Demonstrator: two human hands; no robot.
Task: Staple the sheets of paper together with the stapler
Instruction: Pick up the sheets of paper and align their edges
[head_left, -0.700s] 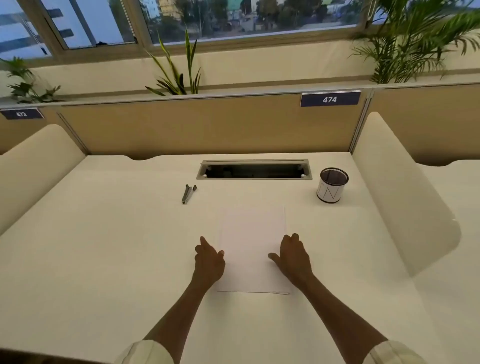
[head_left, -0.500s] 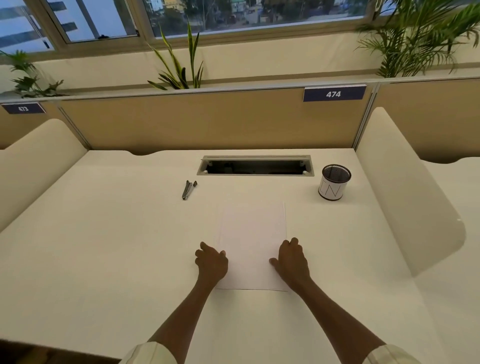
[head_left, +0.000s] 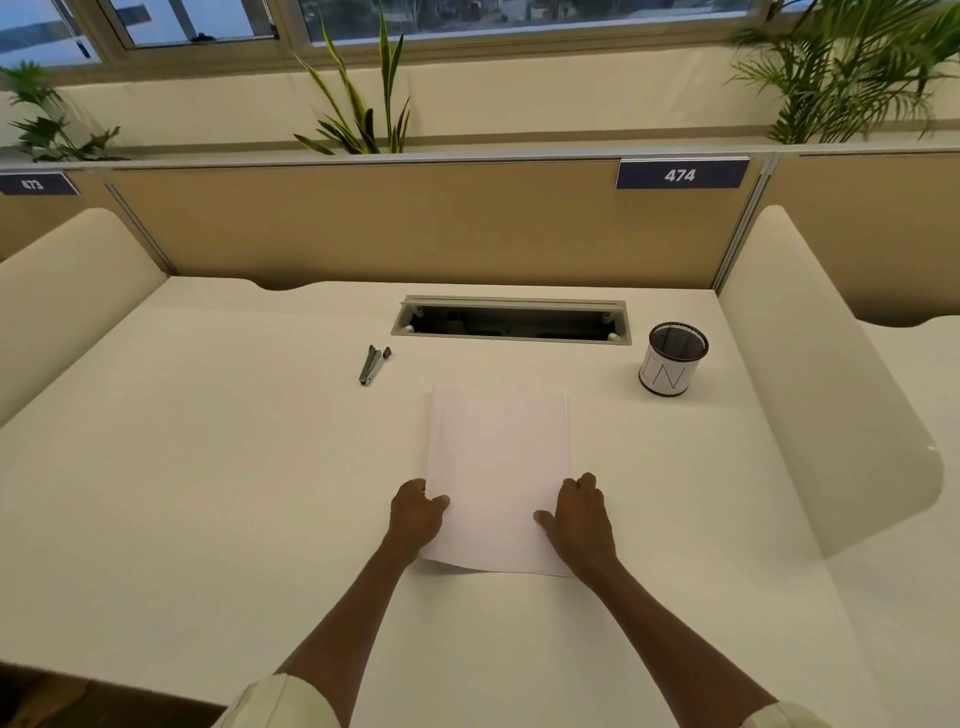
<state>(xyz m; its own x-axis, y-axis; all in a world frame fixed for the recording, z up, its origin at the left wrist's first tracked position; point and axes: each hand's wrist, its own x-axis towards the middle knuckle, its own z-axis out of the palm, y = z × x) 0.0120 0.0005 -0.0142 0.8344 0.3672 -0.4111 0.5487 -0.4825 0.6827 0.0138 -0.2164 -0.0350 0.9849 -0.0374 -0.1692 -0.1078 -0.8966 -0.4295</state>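
Note:
A stack of white sheets of paper (head_left: 497, 467) lies in the middle of the cream desk (head_left: 208, 493). My left hand (head_left: 415, 514) grips the stack's left edge, thumb on top and fingers curled under. My right hand (head_left: 579, 517) holds the right edge the same way. The near left corner of the stack curls up a little off the desk. A small grey stapler (head_left: 374, 365) lies on the desk beyond the paper, to the far left of it, untouched.
A mesh pen cup (head_left: 672, 359) with a white label stands at the far right. An open cable slot (head_left: 511, 321) is cut into the desk behind the paper. Curved side dividers (head_left: 831, 395) flank the desk, with a partition panel (head_left: 415, 223) at the back.
Both hands have closed from resting beside the sheets to gripping the stack's side edges. The near left corner of the paper has lifted slightly.

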